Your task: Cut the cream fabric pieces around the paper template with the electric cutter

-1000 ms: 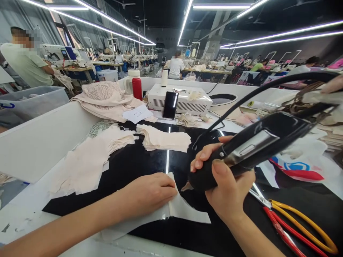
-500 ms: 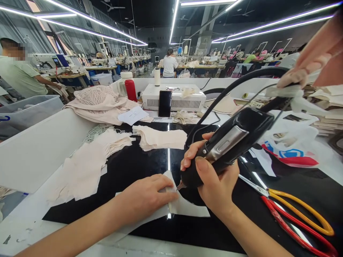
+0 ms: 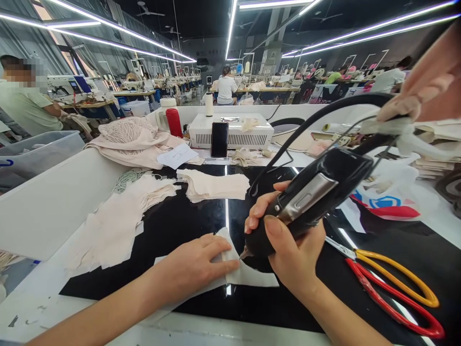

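My left hand (image 3: 196, 264) lies flat with its fingers stretched out, pressing a pale piece of fabric (image 3: 254, 278) onto the black glossy board (image 3: 173, 226). The fabric's far edge curves, and part of it is hidden under the hand. My right hand (image 3: 291, 245) is wrapped round a black corded hand tool (image 3: 306, 192) with a silver lever along its side. The tool is tilted, and its small metal tip (image 3: 245, 253) is at the fabric's curved edge, close to my left fingertips. Whether the tip touches the fabric I cannot tell.
Scissors (image 3: 392, 283) with orange and red handles lie at right. Stacks of pale fabric (image 3: 218, 185) lie behind my hands and at left (image 3: 111, 226). Farther back stand a phone (image 3: 219, 139), a white vented box (image 3: 248, 137) and a red bottle (image 3: 174, 122). A black cable (image 3: 309, 122) arches above.
The tool and my right hand have shifted very slightly right and down in the picture. My left hand keeps pressing the fabric. The whole view has moved a little.
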A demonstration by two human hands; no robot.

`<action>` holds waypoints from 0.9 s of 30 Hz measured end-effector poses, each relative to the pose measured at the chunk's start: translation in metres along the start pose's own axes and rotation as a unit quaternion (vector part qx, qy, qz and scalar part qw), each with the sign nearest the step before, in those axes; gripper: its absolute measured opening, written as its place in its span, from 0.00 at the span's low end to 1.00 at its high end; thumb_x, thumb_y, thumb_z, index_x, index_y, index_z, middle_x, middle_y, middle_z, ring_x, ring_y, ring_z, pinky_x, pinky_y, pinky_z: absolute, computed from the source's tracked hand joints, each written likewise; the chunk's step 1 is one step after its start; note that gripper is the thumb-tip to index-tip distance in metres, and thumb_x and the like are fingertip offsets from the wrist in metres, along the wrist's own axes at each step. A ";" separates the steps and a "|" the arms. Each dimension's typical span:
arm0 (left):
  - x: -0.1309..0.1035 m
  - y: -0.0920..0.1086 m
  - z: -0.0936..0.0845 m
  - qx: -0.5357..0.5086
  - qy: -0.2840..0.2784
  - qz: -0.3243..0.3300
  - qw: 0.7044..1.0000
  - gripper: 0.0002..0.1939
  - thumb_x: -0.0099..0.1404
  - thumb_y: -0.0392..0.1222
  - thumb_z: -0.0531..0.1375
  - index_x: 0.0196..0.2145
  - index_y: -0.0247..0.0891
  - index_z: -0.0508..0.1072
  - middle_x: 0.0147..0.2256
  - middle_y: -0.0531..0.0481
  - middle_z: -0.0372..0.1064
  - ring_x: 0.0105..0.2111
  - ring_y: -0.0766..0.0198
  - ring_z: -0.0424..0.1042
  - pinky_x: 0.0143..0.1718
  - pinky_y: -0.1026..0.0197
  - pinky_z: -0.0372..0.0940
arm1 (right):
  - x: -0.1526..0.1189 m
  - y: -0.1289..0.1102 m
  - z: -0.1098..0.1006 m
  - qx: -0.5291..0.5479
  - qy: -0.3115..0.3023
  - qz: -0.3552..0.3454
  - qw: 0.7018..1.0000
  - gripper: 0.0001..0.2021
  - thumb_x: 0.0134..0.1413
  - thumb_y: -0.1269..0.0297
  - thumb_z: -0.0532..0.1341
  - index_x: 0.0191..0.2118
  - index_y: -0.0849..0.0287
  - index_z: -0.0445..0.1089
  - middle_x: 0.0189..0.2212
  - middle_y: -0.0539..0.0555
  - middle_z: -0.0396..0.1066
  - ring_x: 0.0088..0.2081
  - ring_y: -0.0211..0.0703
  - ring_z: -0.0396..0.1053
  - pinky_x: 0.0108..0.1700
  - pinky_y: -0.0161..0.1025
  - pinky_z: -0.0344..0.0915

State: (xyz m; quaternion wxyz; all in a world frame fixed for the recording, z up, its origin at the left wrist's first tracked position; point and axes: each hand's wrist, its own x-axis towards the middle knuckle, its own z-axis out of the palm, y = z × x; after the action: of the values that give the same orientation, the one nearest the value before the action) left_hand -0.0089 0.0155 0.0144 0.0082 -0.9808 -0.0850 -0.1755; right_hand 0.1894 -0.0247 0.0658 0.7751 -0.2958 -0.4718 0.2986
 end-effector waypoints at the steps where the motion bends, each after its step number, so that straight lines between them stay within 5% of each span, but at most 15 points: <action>1: 0.000 0.000 0.000 -0.001 -0.001 0.000 1.000 0.18 0.75 0.27 0.57 0.59 0.38 0.73 0.54 0.39 0.72 0.51 0.54 0.76 0.55 0.50 0.75 | 0.000 0.000 0.000 -0.005 0.003 0.001 1.000 0.17 0.58 0.64 0.72 0.50 0.50 0.68 0.31 0.45 0.75 0.25 0.38 0.72 0.26 0.37 0.73; 7: -0.004 0.000 -0.003 -0.003 -0.029 -0.011 1.000 0.19 0.75 0.26 0.56 0.59 0.39 0.72 0.57 0.40 0.73 0.56 0.51 0.75 0.62 0.44 0.71 | -0.001 -0.010 -0.008 0.005 0.015 0.010 1.000 0.19 0.57 0.61 0.74 0.50 0.51 0.70 0.31 0.45 0.76 0.25 0.38 0.72 0.26 0.38 0.74; 11: 0.002 0.007 -0.005 -0.023 0.007 -0.007 1.000 0.17 0.77 0.25 0.53 0.59 0.33 0.71 0.56 0.39 0.74 0.58 0.52 0.73 0.66 0.45 0.67 | -0.006 -0.024 -0.023 -0.012 0.026 0.003 1.000 0.20 0.56 0.60 0.75 0.51 0.50 0.71 0.31 0.47 0.76 0.25 0.40 0.73 0.26 0.39 0.74; 15: 0.016 0.020 -0.004 -0.075 0.007 -0.028 0.997 0.15 0.77 0.25 0.53 0.56 0.31 0.71 0.50 0.41 0.75 0.51 0.56 0.75 0.57 0.55 0.73 | -0.013 -0.031 -0.032 -0.027 0.021 -0.001 0.999 0.19 0.57 0.60 0.75 0.51 0.50 0.72 0.31 0.48 0.76 0.25 0.41 0.73 0.24 0.39 0.73; 21: 0.024 0.034 0.003 -0.074 -0.003 -0.045 0.996 0.12 0.77 0.28 0.52 0.53 0.34 0.70 0.40 0.45 0.73 0.41 0.56 0.75 0.43 0.57 0.74 | -0.017 -0.031 -0.028 -0.029 0.030 0.000 0.999 0.19 0.55 0.59 0.76 0.49 0.50 0.72 0.30 0.48 0.76 0.25 0.40 0.73 0.23 0.38 0.74; 27: 0.016 0.037 0.005 -0.062 -0.015 -0.048 0.997 0.14 0.75 0.25 0.52 0.53 0.33 0.69 0.43 0.43 0.71 0.44 0.55 0.73 0.46 0.57 0.74 | -0.016 -0.033 -0.023 -0.019 0.032 0.004 0.999 0.20 0.54 0.58 0.77 0.49 0.50 0.72 0.29 0.47 0.76 0.23 0.39 0.72 0.22 0.37 0.73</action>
State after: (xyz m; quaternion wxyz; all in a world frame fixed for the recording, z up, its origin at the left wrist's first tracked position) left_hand 0.0138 -0.0185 0.0159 -0.0625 -0.9766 -0.1213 -0.1662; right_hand 0.2106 -0.0618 0.0731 0.7829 -0.3219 -0.4509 0.2832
